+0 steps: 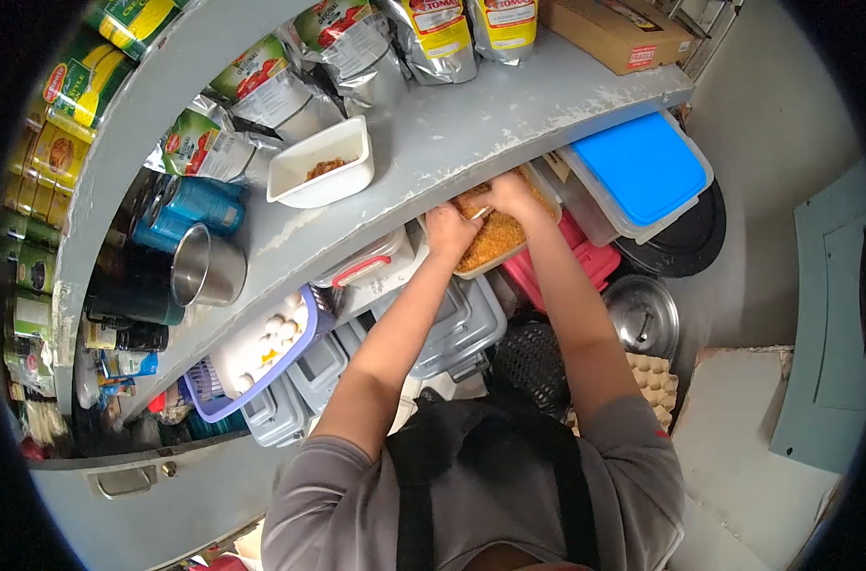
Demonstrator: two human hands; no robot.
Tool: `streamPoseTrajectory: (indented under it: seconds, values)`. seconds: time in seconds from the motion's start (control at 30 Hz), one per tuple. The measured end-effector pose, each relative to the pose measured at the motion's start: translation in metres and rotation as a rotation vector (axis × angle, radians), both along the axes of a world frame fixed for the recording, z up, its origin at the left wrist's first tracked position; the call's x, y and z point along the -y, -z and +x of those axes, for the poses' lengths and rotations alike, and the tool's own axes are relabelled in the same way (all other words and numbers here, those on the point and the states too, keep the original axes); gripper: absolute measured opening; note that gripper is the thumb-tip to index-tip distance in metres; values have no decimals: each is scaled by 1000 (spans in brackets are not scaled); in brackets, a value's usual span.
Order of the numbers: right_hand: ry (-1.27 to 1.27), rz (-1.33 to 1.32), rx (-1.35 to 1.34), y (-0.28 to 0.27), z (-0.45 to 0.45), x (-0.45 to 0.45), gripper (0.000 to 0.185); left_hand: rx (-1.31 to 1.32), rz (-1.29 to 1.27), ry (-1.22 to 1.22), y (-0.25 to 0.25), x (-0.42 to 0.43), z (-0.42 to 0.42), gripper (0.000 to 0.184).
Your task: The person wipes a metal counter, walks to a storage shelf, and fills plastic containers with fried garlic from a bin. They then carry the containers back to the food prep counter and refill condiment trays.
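A tub of orange breadcrumb-like coating [490,242] sits on the lower shelf, partly under the upper shelf's edge. My left hand [450,231] is at its left side, fingers curled over the crumbs. My right hand [511,197] reaches into the same tub from the right, its fingers bent toward the left hand. A small whitish piece [481,212] shows between the two hands, too small to name. Both sets of fingertips are partly hidden, so what they grip cannot be made out.
Above is a grey shelf [433,124] with a white tub [323,169], foil pouches [357,52] and a metal pot [207,266]. A blue-lidded container [636,174] stands right of my hands. Eggs lie in a purple basket [309,328]; a pot lid [641,318] is lower right.
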State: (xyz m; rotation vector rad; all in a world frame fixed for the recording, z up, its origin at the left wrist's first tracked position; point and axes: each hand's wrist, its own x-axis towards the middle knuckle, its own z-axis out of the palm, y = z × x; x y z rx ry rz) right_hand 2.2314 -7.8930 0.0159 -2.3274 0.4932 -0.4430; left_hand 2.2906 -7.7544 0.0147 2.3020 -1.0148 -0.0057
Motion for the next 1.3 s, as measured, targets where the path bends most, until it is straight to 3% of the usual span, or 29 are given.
streamPoseTrajectory:
  seconds: [0.13, 0.2, 0.33, 0.4, 0.47, 0.6, 0.67, 0.77, 0.83, 0.87, 1.0, 1.07, 1.2, 1.3]
  values:
    - [-149, -109, -206, 4, 2, -3, 52, -26, -93, 52, -5, -2, -9, 94]
    - [41, -125, -191, 1, 1, -3, 32, -10, -139, 78, -6, -5, -14, 94]
    - [93, -3, -51, -14, -5, -18, 21, -8, -184, 90, -8, -5, -16, 92]
    - [67, -286, -183, -19, -2, -37, 17, -6, -251, 91, -7, -1, -16, 89]
    - [17, -287, -191, -5, 5, -39, 18, 37, -330, 96, -7, 0, -16, 79]
    - [-103, -317, -253, -6, 6, -42, 23, 89, -357, 81, 0, -4, -20, 81]
    - [-135, -323, -308, -6, 3, -42, 24, -114, -309, 29, -2, -7, -27, 85]
    - [-299, -221, -248, 7, 5, -33, 27, -61, -271, 63, -5, -13, -29, 88]
    - [-379, -190, -352, 9, 4, -32, 26, -43, -259, 67, -1, -15, -31, 88]
    - [-382, -310, -391, 14, 9, -34, 24, -24, -251, 78, 0, -15, -31, 89]
    - [-251, -211, -422, -13, 1, -33, 20, -71, -216, 40, 2, -13, -21, 89]
    - [-152, -318, -263, -8, 4, -27, 16, -55, -216, 89, -7, -16, -18, 86]
    - [-252, -121, -291, -17, 6, -33, 15, 56, -272, 109, -6, -12, -10, 89]
    - [-350, -290, -330, -21, 8, -36, 17, 59, -249, 87, -1, -11, -6, 89]
